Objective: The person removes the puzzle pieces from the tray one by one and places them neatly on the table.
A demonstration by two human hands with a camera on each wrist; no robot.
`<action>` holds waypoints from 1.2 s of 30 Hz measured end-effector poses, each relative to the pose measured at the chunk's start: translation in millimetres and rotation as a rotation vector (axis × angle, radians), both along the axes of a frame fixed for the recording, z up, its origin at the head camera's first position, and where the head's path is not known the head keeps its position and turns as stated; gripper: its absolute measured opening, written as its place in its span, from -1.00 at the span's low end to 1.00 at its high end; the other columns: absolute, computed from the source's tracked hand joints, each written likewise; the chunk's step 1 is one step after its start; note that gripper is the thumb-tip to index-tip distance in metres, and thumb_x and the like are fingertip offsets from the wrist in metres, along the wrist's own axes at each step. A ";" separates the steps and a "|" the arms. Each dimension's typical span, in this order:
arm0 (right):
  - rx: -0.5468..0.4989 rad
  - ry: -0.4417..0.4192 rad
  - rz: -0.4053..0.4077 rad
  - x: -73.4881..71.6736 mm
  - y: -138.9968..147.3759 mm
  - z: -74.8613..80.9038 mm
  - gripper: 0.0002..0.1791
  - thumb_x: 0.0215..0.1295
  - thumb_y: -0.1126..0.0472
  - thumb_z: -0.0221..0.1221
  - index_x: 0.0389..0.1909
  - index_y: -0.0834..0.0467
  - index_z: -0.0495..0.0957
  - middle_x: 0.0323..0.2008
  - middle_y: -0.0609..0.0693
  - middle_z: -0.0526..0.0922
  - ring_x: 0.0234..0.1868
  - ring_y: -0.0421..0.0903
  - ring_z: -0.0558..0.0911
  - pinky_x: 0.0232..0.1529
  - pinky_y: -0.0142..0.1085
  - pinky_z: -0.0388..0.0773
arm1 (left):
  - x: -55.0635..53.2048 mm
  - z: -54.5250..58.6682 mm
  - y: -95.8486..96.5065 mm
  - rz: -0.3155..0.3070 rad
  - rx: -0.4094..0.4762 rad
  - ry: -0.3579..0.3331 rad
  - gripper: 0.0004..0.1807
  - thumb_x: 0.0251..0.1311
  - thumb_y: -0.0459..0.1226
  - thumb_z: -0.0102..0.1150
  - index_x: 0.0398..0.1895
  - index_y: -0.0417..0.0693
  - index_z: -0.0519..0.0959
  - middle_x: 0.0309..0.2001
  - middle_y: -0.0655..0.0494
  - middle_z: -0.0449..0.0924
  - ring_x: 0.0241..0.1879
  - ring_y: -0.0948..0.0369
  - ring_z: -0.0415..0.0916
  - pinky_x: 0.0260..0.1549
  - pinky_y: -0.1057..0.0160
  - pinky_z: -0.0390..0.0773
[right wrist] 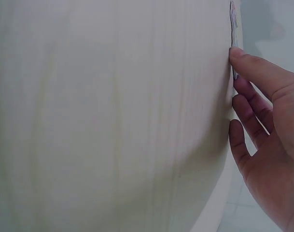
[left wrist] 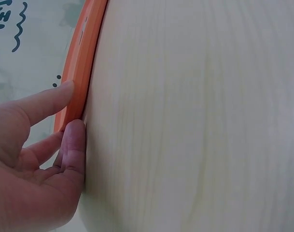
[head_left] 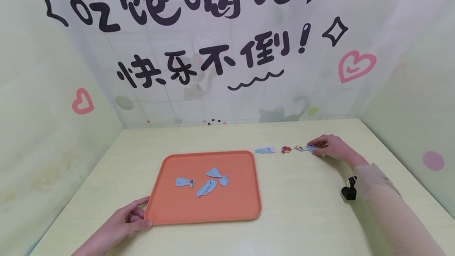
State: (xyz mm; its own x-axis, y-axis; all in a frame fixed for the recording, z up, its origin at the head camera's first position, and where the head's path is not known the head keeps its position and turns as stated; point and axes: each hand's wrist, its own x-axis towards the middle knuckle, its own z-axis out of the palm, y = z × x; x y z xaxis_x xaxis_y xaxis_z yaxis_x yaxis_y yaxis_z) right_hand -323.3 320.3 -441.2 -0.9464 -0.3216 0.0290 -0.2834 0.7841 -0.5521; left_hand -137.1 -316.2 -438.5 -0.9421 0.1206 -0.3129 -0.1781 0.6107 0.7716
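Note:
At its near left corner, the orange tray (head_left: 245, 204) is gripped by my left hand (head_left: 124, 218), the thumb on the rim and the other fingers curled at the side. On the tray lie several flat, irregular light-blue printed pieces, among them one with a red patch (head_left: 184, 182) and a triangular one (head_left: 213, 172). My right hand (head_left: 332, 147) is at the far right of the table, pinching a light-blue printed piece (head_left: 311, 148) between thumb and fingers. Its left end meets a yellowish patterned piece (head_left: 299, 148). In the right wrist view the pinched piece (right wrist: 234, 36) shows edge-on, partly hidden by the thumb.
Left of the right hand, a red piece (head_left: 286, 149) and a long blue-and-lilac piece (head_left: 265, 150) lie in a row behind the tray. A small black object (head_left: 350, 191) is beside the right sleeve. White printed sheets (head_left: 213, 102) wall the table's back and sides.

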 end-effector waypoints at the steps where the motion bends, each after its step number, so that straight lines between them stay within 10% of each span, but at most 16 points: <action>1: 0.004 0.004 -0.002 -0.2 0.4 -0.2 -0.61 0.23 0.18 0.33 0.07 0.22 0.65 -0.03 0.18 0.68 -0.16 -0.10 0.51 -0.13 -0.33 0.44 | 0.0 0.3 0.4 0.006 0.000 -0.004 -0.09 0.19 -0.20 0.34 0.50 -0.33 0.09 -0.13 0.03 0.47 -0.32 0.37 0.36 -0.35 0.40 0.38; 20: 0.014 -0.044 0.040 -9.5 -1.4 17.6 -0.49 0.20 0.11 0.37 0.14 0.23 0.59 -0.06 0.16 0.66 -0.05 -0.01 0.56 -0.03 -0.24 0.47 | -2.0 -1.5 5.8 0.030 0.027 0.006 -0.07 0.12 -0.23 0.40 0.50 -0.29 0.13 -0.14 0.01 0.48 -0.32 0.34 0.38 -0.34 0.40 0.40; 36: -0.138 0.055 0.142 -30.6 -106.3 48.0 -0.56 0.22 0.22 0.35 0.13 0.20 0.60 0.02 0.21 0.64 0.03 0.15 0.56 0.10 -0.07 0.47 | 0.7 0.2 2.8 0.042 0.007 -0.009 -0.07 0.15 -0.22 0.38 0.51 -0.26 0.11 -0.12 0.02 0.47 -0.31 0.33 0.37 -0.32 0.40 0.39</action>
State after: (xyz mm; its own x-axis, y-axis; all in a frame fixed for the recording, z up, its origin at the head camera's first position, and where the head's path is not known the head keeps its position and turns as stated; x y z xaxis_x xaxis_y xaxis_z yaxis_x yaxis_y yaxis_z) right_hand -353.9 214.0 -393.1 -0.8874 -0.4414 0.1327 -0.4188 0.6521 -0.6320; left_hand -136.4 -313.4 -438.4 -0.9436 0.0828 -0.3205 -0.2106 0.5969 0.7742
